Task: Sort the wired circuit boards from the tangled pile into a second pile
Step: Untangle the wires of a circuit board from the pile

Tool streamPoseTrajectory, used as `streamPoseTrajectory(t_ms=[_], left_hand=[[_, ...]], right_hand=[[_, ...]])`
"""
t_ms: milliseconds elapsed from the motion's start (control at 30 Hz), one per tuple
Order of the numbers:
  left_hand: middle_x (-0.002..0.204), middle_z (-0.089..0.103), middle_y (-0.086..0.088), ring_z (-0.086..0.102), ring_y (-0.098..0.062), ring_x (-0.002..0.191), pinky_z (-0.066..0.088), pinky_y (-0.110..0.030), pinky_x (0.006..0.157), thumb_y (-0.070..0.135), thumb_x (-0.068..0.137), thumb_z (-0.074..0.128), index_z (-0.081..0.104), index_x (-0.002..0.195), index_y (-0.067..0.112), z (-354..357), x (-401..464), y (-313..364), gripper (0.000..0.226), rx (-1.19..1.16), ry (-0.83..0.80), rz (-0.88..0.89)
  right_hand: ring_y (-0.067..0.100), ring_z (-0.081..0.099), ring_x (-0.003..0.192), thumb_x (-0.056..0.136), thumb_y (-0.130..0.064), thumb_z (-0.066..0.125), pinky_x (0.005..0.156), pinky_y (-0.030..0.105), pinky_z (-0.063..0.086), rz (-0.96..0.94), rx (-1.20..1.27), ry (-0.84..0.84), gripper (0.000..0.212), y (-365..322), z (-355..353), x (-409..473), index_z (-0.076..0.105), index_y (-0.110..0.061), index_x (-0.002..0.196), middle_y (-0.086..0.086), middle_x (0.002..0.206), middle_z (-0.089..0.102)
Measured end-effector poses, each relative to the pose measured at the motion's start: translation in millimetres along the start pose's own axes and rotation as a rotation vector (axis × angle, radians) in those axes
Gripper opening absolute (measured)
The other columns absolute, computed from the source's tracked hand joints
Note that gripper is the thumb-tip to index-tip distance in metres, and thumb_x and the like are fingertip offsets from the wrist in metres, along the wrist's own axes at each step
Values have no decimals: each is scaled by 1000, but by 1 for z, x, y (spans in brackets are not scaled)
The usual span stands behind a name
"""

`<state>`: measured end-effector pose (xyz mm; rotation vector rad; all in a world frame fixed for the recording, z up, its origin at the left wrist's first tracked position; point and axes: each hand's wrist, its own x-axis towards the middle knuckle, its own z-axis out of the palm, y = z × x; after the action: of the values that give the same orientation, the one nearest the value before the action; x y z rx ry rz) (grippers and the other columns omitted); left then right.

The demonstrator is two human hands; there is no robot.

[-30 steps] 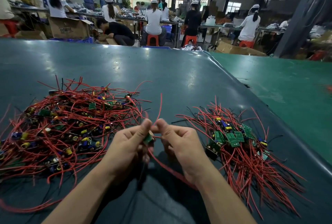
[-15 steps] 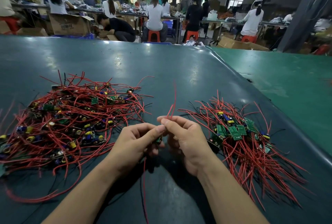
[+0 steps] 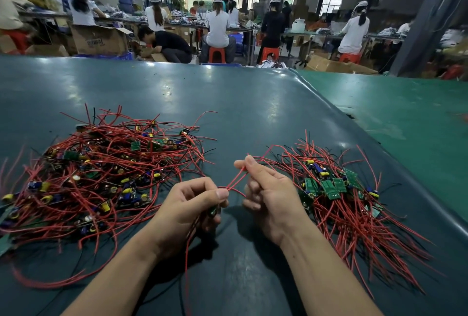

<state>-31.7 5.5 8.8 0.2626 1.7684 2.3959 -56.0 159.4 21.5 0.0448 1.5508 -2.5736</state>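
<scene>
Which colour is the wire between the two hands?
Red wire; the head view shows it clearly.

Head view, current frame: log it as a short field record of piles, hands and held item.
surface: dark green table
tangled pile: left side, larger
sorted pile: right side, wires fanned toward the person
left hand: holds a small board, pinches its red wire
right hand: pinches the same wire higher up
stage: board between piles, not yet placed

Two hands [image 3: 192,204] [image 3: 268,199], two piles of wired boards [image 3: 101,176] [image 3: 342,196], one held board [image 3: 212,211], three red stools [image 3: 217,54]
</scene>
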Motion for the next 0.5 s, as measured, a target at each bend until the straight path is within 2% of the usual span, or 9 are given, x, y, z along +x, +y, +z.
streamPoseTrajectory(t_ms=[67, 100, 200, 300, 400, 500], left_hand=[[62, 56, -7, 50, -12, 44, 37, -17, 40, 16, 70, 82, 61, 57, 16, 0, 0, -1, 25, 10, 43, 10], [63, 54, -9, 50, -14, 46, 39, -17, 42, 21, 69, 78, 61, 58, 15, 1, 0, -1, 21, 19, 55, 18], [70, 48, -16, 43, -18, 54, 45, -18, 50, 24, 68, 71, 60, 56, 15, 4, -1, -2, 18, 90, 43, 50], [60, 52, -12, 43, -15, 44, 42, -17, 44, 20, 66, 73, 59, 52, 16, 4, -2, 0, 21, 61, 19, 15], [46, 49, -5, 40, -12, 35, 32, -16, 41, -3, 66, 75, 52, 50, 12, -1, -3, 3, 32, -61, -48, -3], [43, 32, -6, 30, -10, 32, 15, -25, 48, 7, 60, 69, 36, 51, 9, -4, -5, 6, 34, -181, -121, -33]], right_hand=[[4, 26, 38, 77, -40, 69, 36, 14, 22, 63, -91, -91, 33, 3, 1, -4, 78, -11, 89, -6, 48, 34], [4, 26, 38, 75, -42, 69, 36, 14, 23, 93, -147, -142, 34, 4, 2, -6, 78, -12, 90, -6, 48, 34], [4, 27, 37, 69, -38, 73, 36, 14, 24, 119, -227, -185, 27, 6, 3, -9, 79, -15, 82, -7, 46, 35], [4, 27, 36, 74, -31, 74, 36, 15, 24, 55, -170, -81, 19, 5, 1, -4, 79, -13, 77, -7, 45, 36], [4, 26, 34, 89, -19, 67, 34, 15, 22, -38, -38, 76, 17, 1, -4, 4, 75, -9, 77, -5, 45, 39], [3, 28, 33, 94, -16, 62, 32, 15, 23, -96, 46, 171, 23, 3, -4, 8, 72, -6, 76, -4, 48, 46]])
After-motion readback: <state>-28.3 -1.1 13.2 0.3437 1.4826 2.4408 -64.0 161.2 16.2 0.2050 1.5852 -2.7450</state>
